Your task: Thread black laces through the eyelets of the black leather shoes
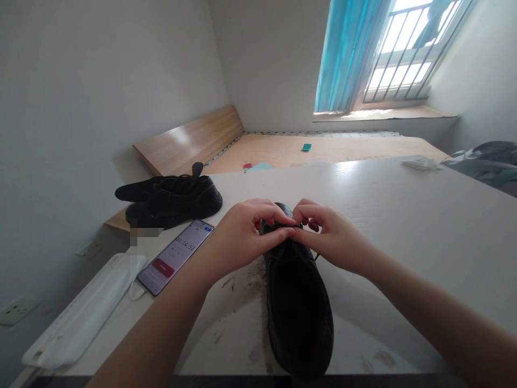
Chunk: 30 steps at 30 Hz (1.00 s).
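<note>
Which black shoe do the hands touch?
The black leather shoe on the white table, its lace pinched by the left hand and right hand; the black shoes beyond the phone lie untouched.

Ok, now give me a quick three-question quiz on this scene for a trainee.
1. True or false: the left hand and the right hand both hold the lace of the black shoe.
2. Fill in: the phone screen shows ____.
3. Choose: the phone lies (A) left of the black shoe, (B) right of it, (C) under it.

Key: 1 true; 2 00:04:52; 3 A.
</note>
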Each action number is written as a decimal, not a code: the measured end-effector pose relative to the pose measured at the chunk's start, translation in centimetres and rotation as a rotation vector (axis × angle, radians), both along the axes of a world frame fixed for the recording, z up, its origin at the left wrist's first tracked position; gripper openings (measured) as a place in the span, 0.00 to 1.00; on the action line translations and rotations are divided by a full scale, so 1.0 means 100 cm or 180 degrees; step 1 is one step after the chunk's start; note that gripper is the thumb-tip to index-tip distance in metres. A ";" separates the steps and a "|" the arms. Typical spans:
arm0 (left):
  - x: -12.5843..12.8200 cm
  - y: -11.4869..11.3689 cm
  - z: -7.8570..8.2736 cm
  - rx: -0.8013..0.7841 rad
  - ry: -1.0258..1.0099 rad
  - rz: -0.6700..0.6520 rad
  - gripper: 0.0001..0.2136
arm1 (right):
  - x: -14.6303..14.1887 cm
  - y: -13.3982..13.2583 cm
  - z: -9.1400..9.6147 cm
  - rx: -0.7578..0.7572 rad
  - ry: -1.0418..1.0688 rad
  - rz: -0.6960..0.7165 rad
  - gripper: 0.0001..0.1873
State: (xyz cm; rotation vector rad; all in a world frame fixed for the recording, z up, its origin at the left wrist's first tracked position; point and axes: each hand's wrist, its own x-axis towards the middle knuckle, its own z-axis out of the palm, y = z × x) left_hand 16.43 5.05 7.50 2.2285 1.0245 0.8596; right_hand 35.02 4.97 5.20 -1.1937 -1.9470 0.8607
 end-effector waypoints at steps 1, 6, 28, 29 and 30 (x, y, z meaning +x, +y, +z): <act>0.000 0.000 0.000 0.0091 0.0026 -0.0039 0.06 | -0.001 0.000 0.000 -0.0050 0.0047 0.0000 0.09; -0.001 0.002 -0.001 0.0715 0.0283 -0.0080 0.06 | -0.001 -0.001 -0.003 -0.0557 0.0461 0.0036 0.11; -0.004 0.001 0.004 0.1166 0.0649 -0.0187 0.06 | 0.009 0.011 -0.005 -0.1330 0.1166 0.0454 0.12; -0.005 0.000 0.005 0.1086 0.0641 -0.0185 0.06 | 0.008 0.011 -0.006 -0.1256 0.1114 0.0324 0.12; -0.006 0.000 0.006 0.0984 0.0648 -0.0178 0.06 | 0.007 0.011 -0.007 -0.1167 0.1045 0.0189 0.13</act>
